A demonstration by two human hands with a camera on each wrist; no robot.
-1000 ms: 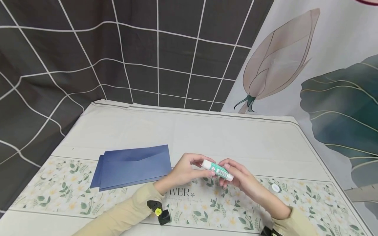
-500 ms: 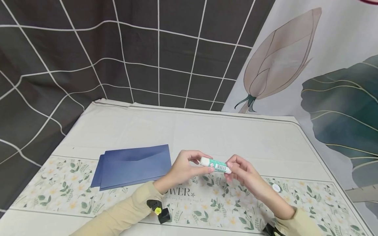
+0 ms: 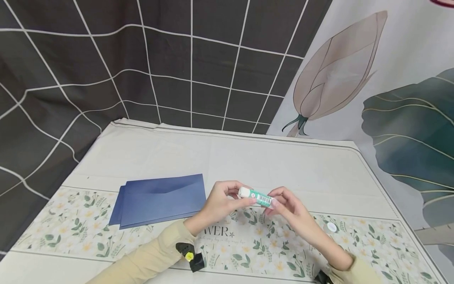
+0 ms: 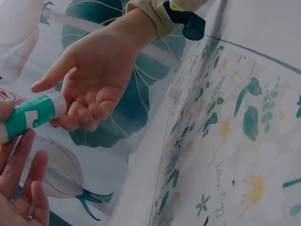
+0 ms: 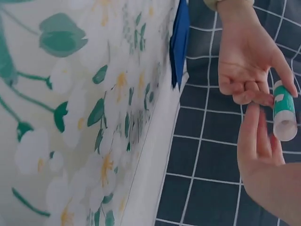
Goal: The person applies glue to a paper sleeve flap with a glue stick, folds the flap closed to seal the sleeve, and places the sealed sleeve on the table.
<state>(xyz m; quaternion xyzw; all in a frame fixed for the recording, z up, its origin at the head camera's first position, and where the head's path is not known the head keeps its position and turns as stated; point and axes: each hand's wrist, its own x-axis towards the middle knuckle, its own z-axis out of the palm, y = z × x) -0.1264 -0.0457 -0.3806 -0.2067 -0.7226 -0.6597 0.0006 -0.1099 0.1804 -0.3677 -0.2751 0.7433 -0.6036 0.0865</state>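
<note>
In the head view, a green-and-white glue stick (image 3: 261, 198) is held tilted above the table, just right of centre. My left hand (image 3: 219, 200) grips its left part between thumb and fingers. At the other end is my right hand (image 3: 293, 208), its thumb over the white base in this view. The left wrist view shows the right thumb (image 4: 49, 80) apart from the tube, with the curled fingertips close beneath the base. Seen from the right wrist, the white base (image 5: 285, 129) is uncovered and the right fingers (image 5: 251, 132) reach out beside it.
Dark blue envelopes (image 3: 161, 201) lie overlapping to the left of my hands. A small white round cap-like piece (image 3: 331, 227) sits on the floral tablecloth (image 3: 234, 157), right of my right wrist. Grid-patterned and leaf-patterned curtains hang behind the table.
The glue stick has shifted slightly left in my left hand. My right fingers closed on its base half a second ago and have since loosened and moved a little left.
</note>
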